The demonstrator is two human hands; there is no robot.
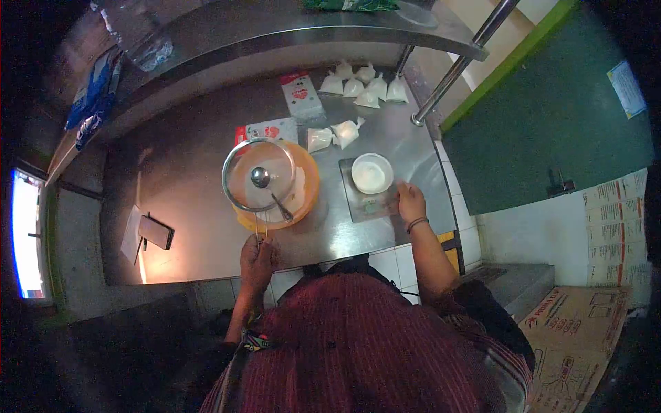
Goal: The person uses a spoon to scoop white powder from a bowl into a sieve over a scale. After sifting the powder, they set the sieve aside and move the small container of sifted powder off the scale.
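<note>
My left hand (258,258) is closed round the wire handle of a round metal sieve (226,180), which sits over an orange basin (314,182) holding white powder. A metal ladle (261,177) lies at the sieve, its handle slanting toward me. My right hand (412,203) has its fingers closed at the right edge of a flat kitchen scale (368,208). A white bowl (372,158) with white powder inside stands on that scale.
Tied bags of white powder (353,87) stand at the back, with two closer ones (333,138). Printed packets (301,96) lie near the basin. A phone-like dark object (156,233) rests on paper at left. A metal shelf (296,34) and post (458,69) border the steel table (179,172).
</note>
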